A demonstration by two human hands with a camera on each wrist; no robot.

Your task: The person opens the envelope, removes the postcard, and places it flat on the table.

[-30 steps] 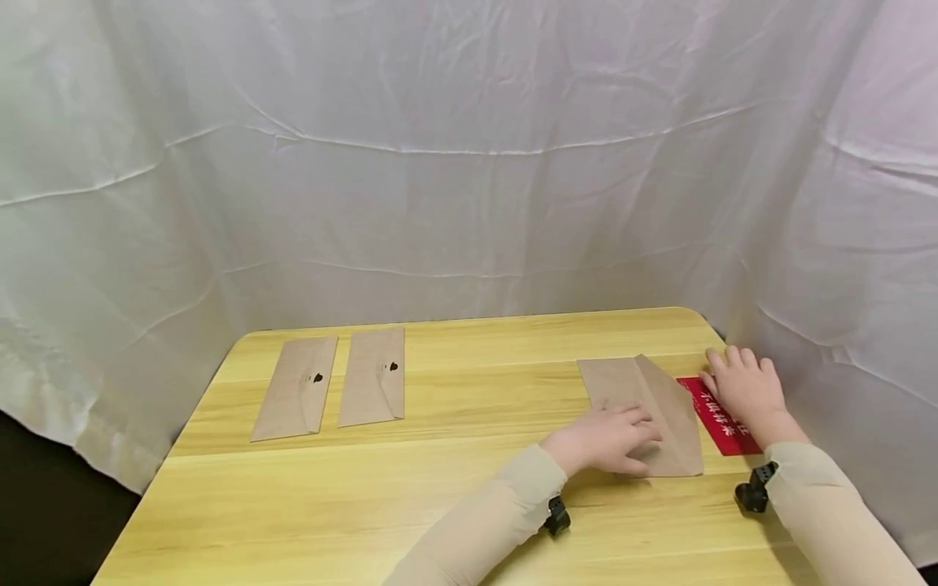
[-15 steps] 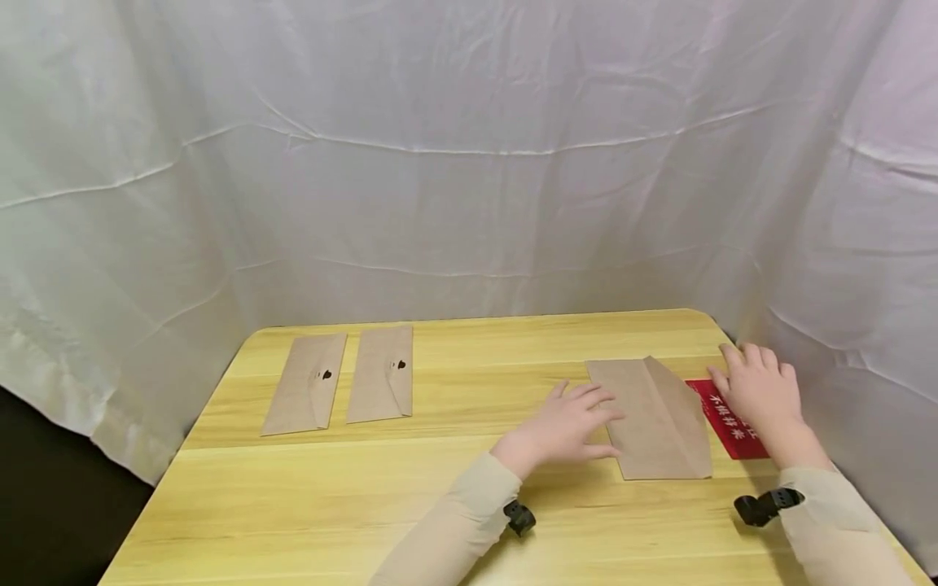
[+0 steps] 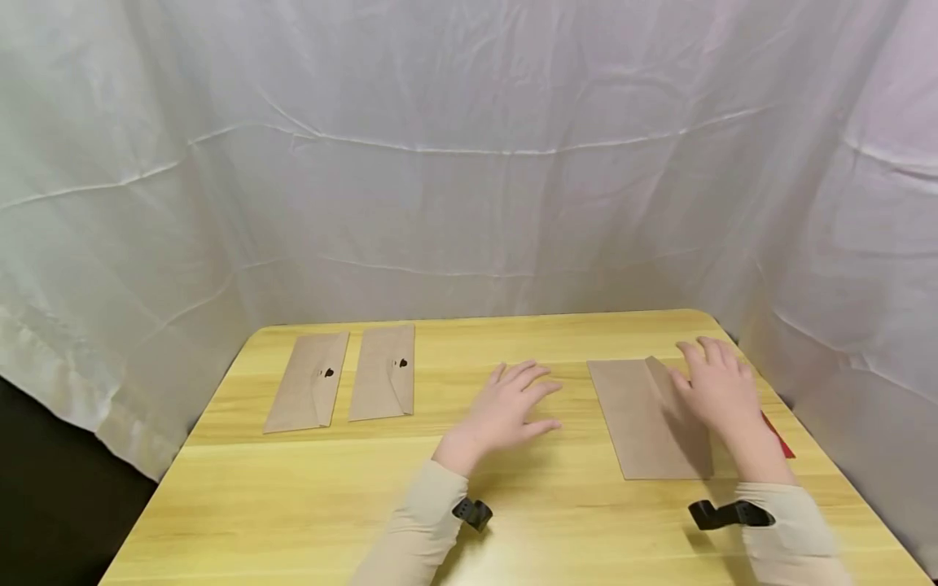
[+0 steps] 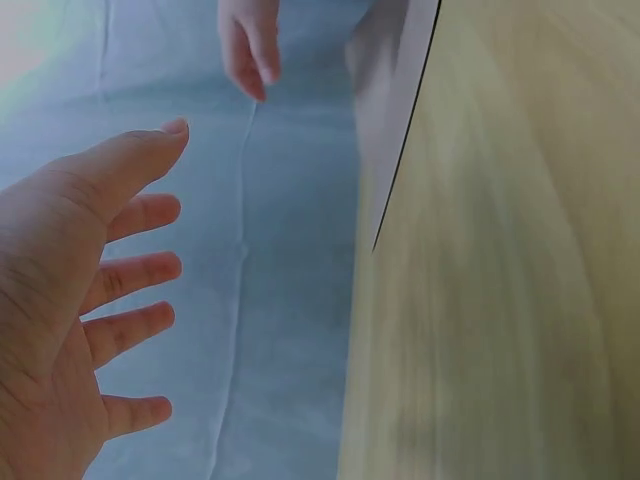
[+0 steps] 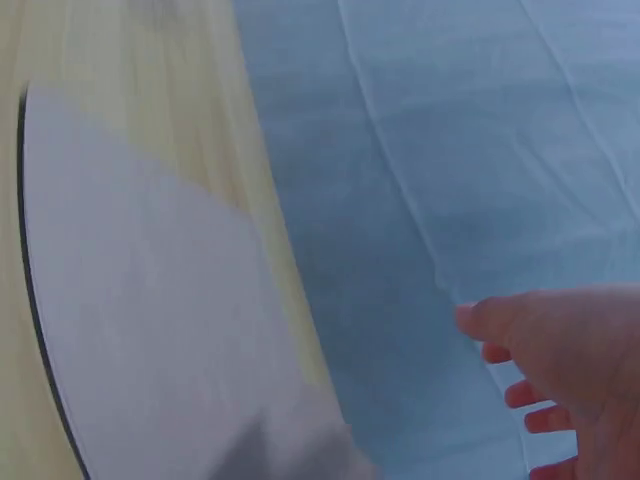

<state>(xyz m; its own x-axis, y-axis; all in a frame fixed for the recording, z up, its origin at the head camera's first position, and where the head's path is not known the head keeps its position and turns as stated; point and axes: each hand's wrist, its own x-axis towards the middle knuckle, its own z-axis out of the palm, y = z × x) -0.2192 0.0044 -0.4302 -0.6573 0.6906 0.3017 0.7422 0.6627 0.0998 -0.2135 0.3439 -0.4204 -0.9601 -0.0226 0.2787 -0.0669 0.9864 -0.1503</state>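
A brown paper envelope (image 3: 623, 423) lies on the right part of the table, its pointed flap spread out to the right. Over that flap hovers my right hand (image 3: 721, 391), fingers spread and holding nothing, its shadow falling on the paper. Beyond it, a red card with white writing (image 3: 781, 437) is mostly hidden behind the right hand and wrist. My left hand (image 3: 501, 411) is above the table to the left of this envelope, fingers apart. In the left wrist view its palm (image 4: 60, 300) shows bare. The right wrist view has the envelope (image 5: 150, 290) below the hand.
Two folded brown envelopes, one at far left (image 3: 304, 391) and one beside it (image 3: 377, 382), lie side by side, each with a small black hat-like print. Pale curtains (image 3: 476, 203) surround the wooden table (image 3: 469, 342) at the back and sides.
My left hand has lifted off the envelope and moved left. The right hand has come from the red card leftward over the envelope's flap. The envelope has stayed in place.
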